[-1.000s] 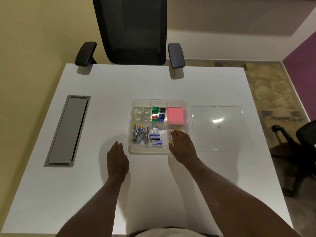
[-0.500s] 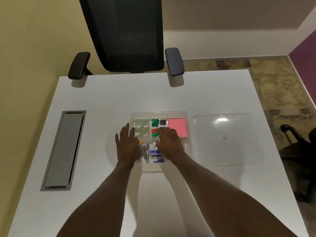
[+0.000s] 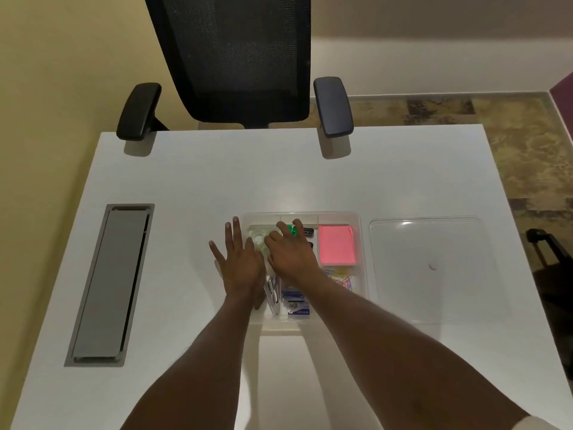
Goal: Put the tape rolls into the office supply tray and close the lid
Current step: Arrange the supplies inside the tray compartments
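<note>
The clear office supply tray (image 3: 361, 240) sits mid-table with no lid on it. Clear tape rolls (image 3: 258, 240) lie in its far left compartment, partly hidden by my hands. My left hand (image 3: 240, 263) lies flat with fingers spread over the tray's left edge. My right hand (image 3: 290, 251) reaches into the tray, its fingertips at the tape rolls and green clips (image 3: 292, 230); whether it grips anything is hidden. The clear lid (image 3: 431, 268) lies flat on the table to the right of the tray.
A pink sticky-note pad (image 3: 336, 245), paper clips (image 3: 342, 279), staples and metal clips fill other compartments. A grey cable hatch (image 3: 110, 283) is set into the table at left. A black office chair (image 3: 238, 60) stands behind the far edge.
Both hands moved forward from the tray's near edge over its left half. My right hand shifted from the front right compartment to the far left one.
</note>
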